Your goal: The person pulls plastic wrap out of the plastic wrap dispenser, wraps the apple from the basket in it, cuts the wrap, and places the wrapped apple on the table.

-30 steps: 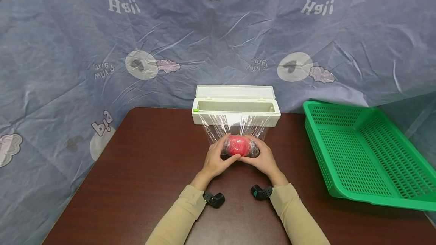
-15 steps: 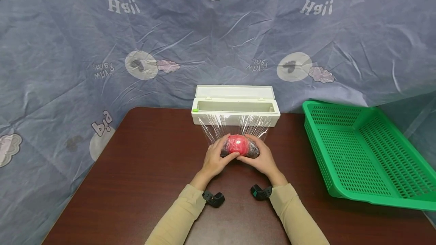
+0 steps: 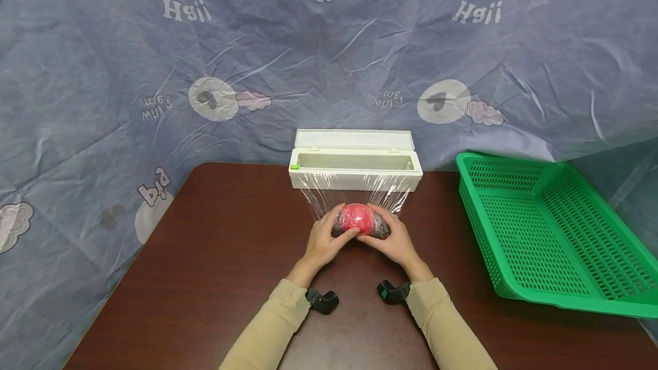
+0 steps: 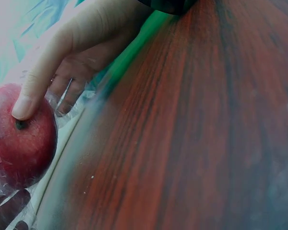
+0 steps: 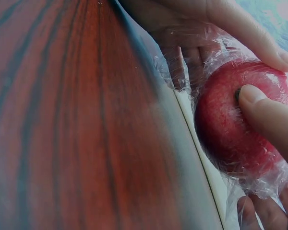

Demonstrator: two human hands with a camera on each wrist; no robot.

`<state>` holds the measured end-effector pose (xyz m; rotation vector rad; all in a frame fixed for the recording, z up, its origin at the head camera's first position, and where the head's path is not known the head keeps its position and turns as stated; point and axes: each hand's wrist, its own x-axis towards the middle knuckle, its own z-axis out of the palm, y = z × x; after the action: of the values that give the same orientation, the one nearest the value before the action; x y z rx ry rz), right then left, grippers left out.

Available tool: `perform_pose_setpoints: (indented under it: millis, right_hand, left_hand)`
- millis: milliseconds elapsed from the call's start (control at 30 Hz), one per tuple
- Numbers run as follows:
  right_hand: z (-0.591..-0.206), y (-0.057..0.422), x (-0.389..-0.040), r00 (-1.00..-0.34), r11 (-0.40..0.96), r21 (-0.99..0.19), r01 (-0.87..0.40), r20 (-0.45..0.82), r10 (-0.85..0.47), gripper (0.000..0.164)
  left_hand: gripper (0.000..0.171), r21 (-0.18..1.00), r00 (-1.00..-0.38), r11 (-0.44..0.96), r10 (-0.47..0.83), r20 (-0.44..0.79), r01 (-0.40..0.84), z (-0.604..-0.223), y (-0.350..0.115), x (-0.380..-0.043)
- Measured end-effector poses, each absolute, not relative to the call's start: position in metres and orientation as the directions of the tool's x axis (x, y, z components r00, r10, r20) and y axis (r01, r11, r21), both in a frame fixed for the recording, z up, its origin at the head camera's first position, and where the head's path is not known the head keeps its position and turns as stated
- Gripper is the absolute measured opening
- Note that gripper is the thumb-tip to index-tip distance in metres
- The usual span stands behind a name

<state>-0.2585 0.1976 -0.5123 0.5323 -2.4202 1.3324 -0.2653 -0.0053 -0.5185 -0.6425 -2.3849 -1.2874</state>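
Both hands hold a round red apple-like fruit [image 3: 358,217] wrapped in cling film, low in front of a white box. My left hand [image 3: 322,240] grips it from the left and my right hand [image 3: 398,241] from the right, thumbs on its near side. In the right wrist view the fruit [image 5: 225,124] shows a short dark green stem, with the right thumb [image 5: 269,112] right at it. The left thumb [image 5: 273,52] lies higher on the skin. Film [image 3: 382,184] stretches in pleats from the box to the fruit. Most far-side fingers are hidden.
The white cling film box [image 3: 360,150] stands at the table's back edge, lid [image 3: 354,139] raised. On the right sits a green perforated basket [image 3: 506,267]. A dark brown wooden table [image 3: 216,256] lies beneath, and a printed grey-blue cloth [image 3: 308,61] hangs behind.
The fruit and both hands stay nearly in place, shifting very slightly left. The left thumb has slid a little up the near side of the fruit.
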Motion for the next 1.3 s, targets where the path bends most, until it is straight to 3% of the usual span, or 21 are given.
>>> perform_pose_setpoints:
  millis: [267, 500, 800, 1300]
  right_hand:
    - [-0.5128, 0.1979, -0.2581, -0.876, 0.49, -0.732, -0.474, 0.449, -0.177, 0.073]
    - [-0.5126, 0.198, -0.2568, -0.886, 0.504, -0.734, -0.455, 0.433, -0.168, 0.072]
    - [-0.5105, 0.1983, -0.2555, -0.898, 0.519, -0.74, -0.428, 0.414, -0.15, 0.07]
    - [-0.5105, 0.1989, -0.2553, -0.897, 0.495, -0.752, -0.436, 0.406, -0.174, 0.067]
  left_hand:
    - [0.081, 0.6, -0.767, 0.507, 0.224, 0.601, 0.618, -0.5206, -0.0062, -0.2666]
    - [0.071, 0.545, -0.714, 0.501, 0.245, 0.656, 0.673, -0.5196, -0.0066, -0.267]
    - [0.06, 0.577, -0.738, 0.48, 0.273, 0.617, 0.66, -0.5169, -0.0055, -0.2654]
    - [0.057, 0.62, -0.783, 0.495, 0.253, 0.568, 0.609, -0.5174, -0.0064, -0.2663]
